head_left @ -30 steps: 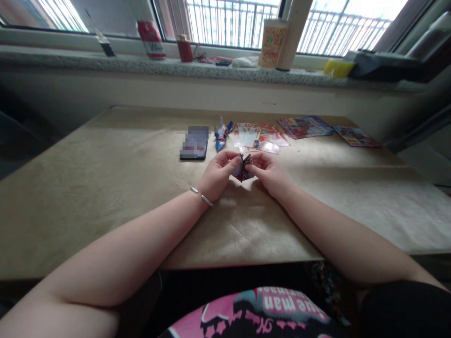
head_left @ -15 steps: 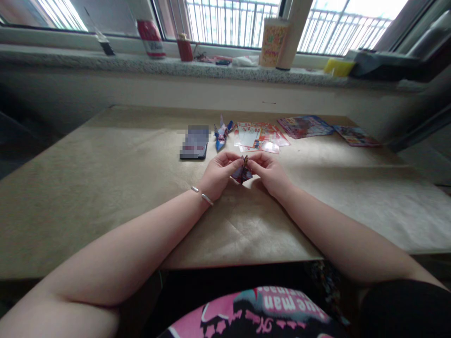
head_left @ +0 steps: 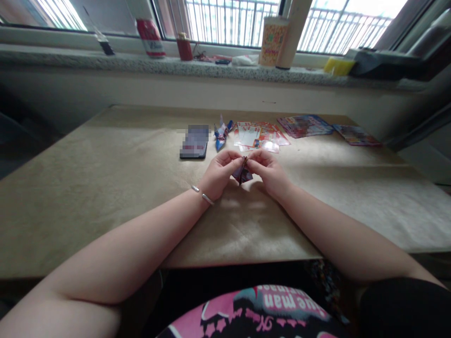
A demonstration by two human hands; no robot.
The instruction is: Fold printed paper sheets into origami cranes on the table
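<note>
Between my hands is a small piece of folded paper (head_left: 242, 175), dark and multicoloured, with its pointed end toward me. My left hand (head_left: 221, 174), a silver bangle at its wrist, pinches the paper's upper left side between thumb and fingers. From the other side my right hand (head_left: 268, 172) pinches the upper right side the same way. The fingertips nearly meet at the top and cover part of the folds. Just beyond my hands stands a folded paper crane (head_left: 221, 134) in blue and white.
A phone (head_left: 195, 142) lies left of the crane. Printed red and white sheets (head_left: 260, 135) lie to its right, with colourful sheets (head_left: 305, 126) and another stack (head_left: 355, 135) farther right. A can (head_left: 151, 38), a red bottle (head_left: 184, 48) and a patterned cup (head_left: 273, 42) stand on the windowsill.
My fingers have shifted very slightly on the folded paper, and its lower tip points a little more to the left. Everything else on the table stays in place.
</note>
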